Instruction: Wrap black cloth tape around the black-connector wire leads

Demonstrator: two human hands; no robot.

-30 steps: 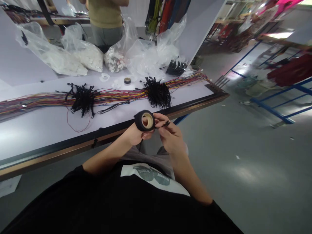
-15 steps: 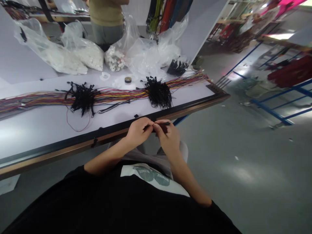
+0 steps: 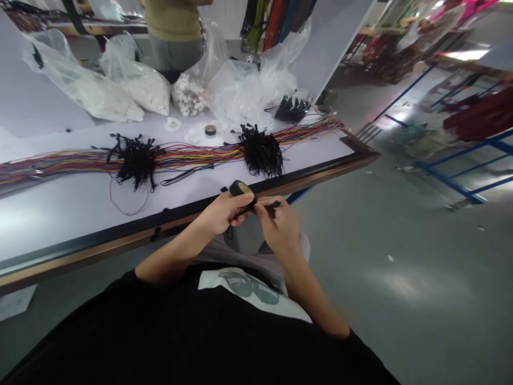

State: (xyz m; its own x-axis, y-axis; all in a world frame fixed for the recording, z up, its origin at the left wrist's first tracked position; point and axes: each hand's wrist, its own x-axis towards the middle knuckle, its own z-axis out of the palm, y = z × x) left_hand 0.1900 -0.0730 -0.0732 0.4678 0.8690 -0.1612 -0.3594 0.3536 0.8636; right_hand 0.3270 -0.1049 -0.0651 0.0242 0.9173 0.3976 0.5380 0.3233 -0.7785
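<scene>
My left hand [image 3: 224,211] is closed around a roll of black tape [image 3: 240,188], thumb along its near side. Close beside it, my right hand [image 3: 280,222] pinches a thin black cable piece [image 3: 274,204], whose dark end sticks out to the right. Both hands meet just in front of the table's edge, above my lap. A black loop hangs below the left hand. Beyond them on the table lie two bunches of black cable ends, the right bunch [image 3: 262,152] and the left bunch [image 3: 135,160].
Long multicoloured wires [image 3: 200,155] run across the white table [image 3: 72,214]. A second tape roll [image 3: 210,130] lies behind them. Clear plastic bags [image 3: 148,91] of white parts line the back panel. A person [image 3: 176,32] stands beyond it. A blue metal frame [image 3: 449,182] stands at right.
The black tape roll now shows upright in my left hand, which has turned and shifted slightly left. My right hand keeps its pinch in nearly the same place.
</scene>
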